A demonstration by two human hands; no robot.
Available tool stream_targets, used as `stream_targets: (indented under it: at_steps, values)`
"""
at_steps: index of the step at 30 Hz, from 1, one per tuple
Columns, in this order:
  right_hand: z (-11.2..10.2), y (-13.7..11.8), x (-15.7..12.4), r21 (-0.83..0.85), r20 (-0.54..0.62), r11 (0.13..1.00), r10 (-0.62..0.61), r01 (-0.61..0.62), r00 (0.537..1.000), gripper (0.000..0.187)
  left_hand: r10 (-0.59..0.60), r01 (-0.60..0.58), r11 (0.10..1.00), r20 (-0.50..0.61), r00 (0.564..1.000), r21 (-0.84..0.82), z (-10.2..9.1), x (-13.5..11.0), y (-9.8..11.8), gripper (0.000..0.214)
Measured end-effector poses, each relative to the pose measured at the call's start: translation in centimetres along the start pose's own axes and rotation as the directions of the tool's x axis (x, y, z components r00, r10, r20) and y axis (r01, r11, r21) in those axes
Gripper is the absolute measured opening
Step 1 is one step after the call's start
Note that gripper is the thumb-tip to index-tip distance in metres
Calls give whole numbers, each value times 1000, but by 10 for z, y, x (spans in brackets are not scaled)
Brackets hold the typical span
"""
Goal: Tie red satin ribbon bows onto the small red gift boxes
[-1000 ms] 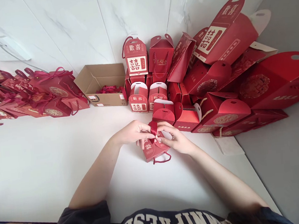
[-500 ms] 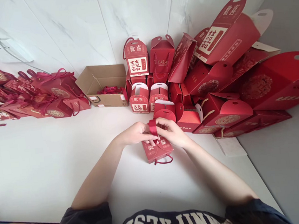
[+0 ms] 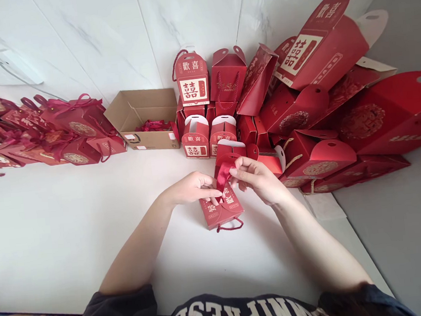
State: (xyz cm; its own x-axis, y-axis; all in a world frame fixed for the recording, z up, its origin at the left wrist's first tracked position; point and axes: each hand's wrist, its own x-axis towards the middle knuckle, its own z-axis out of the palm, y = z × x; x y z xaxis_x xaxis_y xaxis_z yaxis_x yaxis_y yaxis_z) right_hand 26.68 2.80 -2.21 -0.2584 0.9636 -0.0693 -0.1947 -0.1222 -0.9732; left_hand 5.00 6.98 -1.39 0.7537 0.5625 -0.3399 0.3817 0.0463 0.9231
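Observation:
A small red gift box [image 3: 221,215] with pale lettering and a dark red cord handle [image 3: 231,227] sits on the white table in front of me. A shiny red ribbon [image 3: 224,175] rises from the slot at its top. My left hand [image 3: 203,188] pinches the ribbon low, right at the box top. Farther up, my right hand [image 3: 251,176] has the ribbon's upper part between thumb and fingers. The fingers partly cover the ribbon and the box's far end.
Behind the box stand several upright red gift boxes [image 3: 196,139], with a tall pile of larger red boxes [image 3: 307,161] at right. A cardboard carton [image 3: 152,139] holding red ribbons stands against the wall. Ribboned boxes [image 3: 76,123] are heaped at left on the white table [image 3: 70,216].
My right hand has moved right and slightly up, drawing the ribbon's upper part to the right. My left hand and the gift box have stayed nearly in place.

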Motion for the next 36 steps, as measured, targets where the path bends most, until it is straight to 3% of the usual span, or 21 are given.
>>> stream_targets:
  at_steps: [5,15,21,27,31,36]
  values:
    - [-3,3,3,168,-14,983,75,-72,997,38,5,-6,997,-3,1000,-73,1,0,2,28]
    - [-16,-10,-6,152,23,986,-70,65,997,31,-79,66,990,-100,992,-128,9,2,12,28]
    - [1,-19,-2,-1,19,977,-211,211,977,28,-71,60,993,-114,991,-98,14,4,13,32]
    - [22,-29,12,-217,76,901,-367,375,927,19,-18,11,996,-88,996,-83,17,5,12,23]
    - [29,-30,19,-322,112,856,-389,404,914,16,20,-25,998,-85,996,-56,16,5,9,19]
    - [32,-25,23,-320,152,849,-392,420,908,13,110,-105,991,-50,993,86,16,3,7,16]
